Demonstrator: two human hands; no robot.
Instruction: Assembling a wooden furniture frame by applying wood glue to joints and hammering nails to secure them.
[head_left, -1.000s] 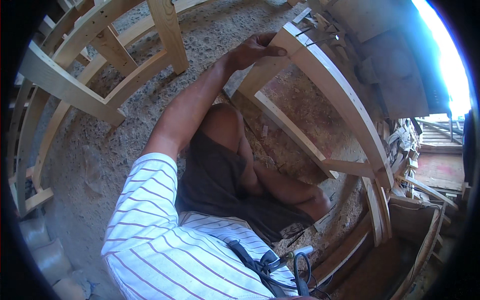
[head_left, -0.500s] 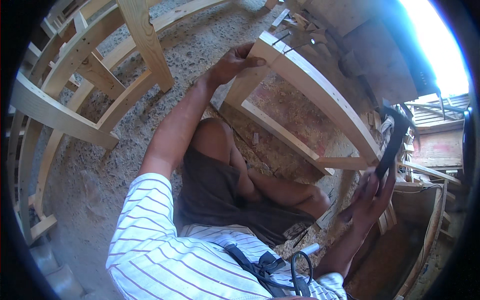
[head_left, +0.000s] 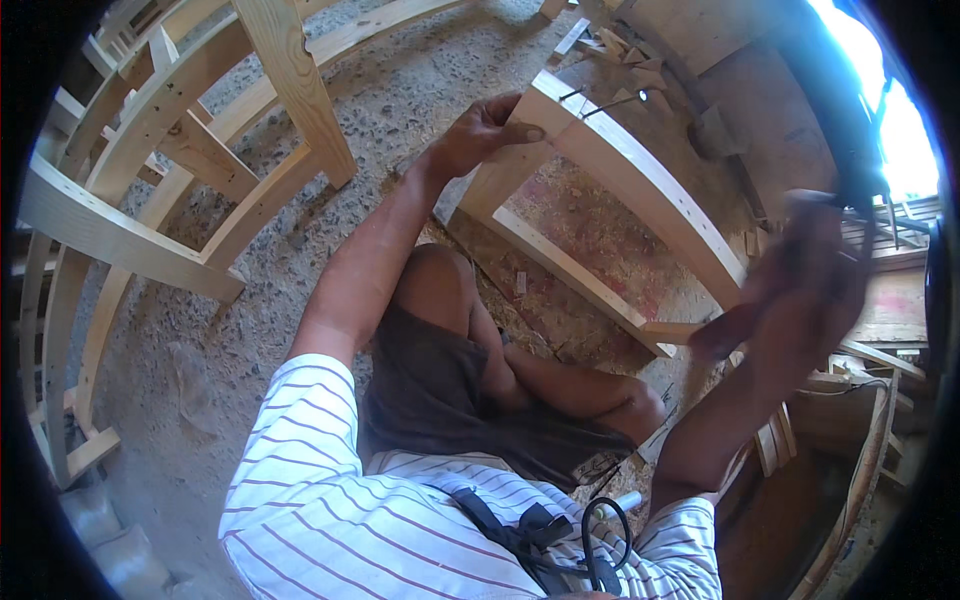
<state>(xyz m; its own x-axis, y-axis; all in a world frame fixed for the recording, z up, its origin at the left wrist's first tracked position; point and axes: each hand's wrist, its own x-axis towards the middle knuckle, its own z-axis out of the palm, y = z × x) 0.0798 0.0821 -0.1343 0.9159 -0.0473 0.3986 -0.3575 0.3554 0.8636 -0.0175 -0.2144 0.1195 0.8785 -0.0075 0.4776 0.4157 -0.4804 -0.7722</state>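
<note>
At the left we see slatted wooden frames (head_left: pixel 112 238) standing on the rough floor (head_left: pixel 190 350). Our left hand (head_left: pixel 487 130) is bent around the upper corner of a curved wooden piece (head_left: pixel 648 183), with its thumb on the near side. This piece stands in front of our folded legs (head_left: pixel 440 290), and two nails (head_left: pixel 613 105) stick out from its top near the thumb. At the right, our right hand (head_left: pixel 808 265) is blurred, but we see it closed around a hammer (head_left: pixel 721 333), raised well apart from the nails.
</note>
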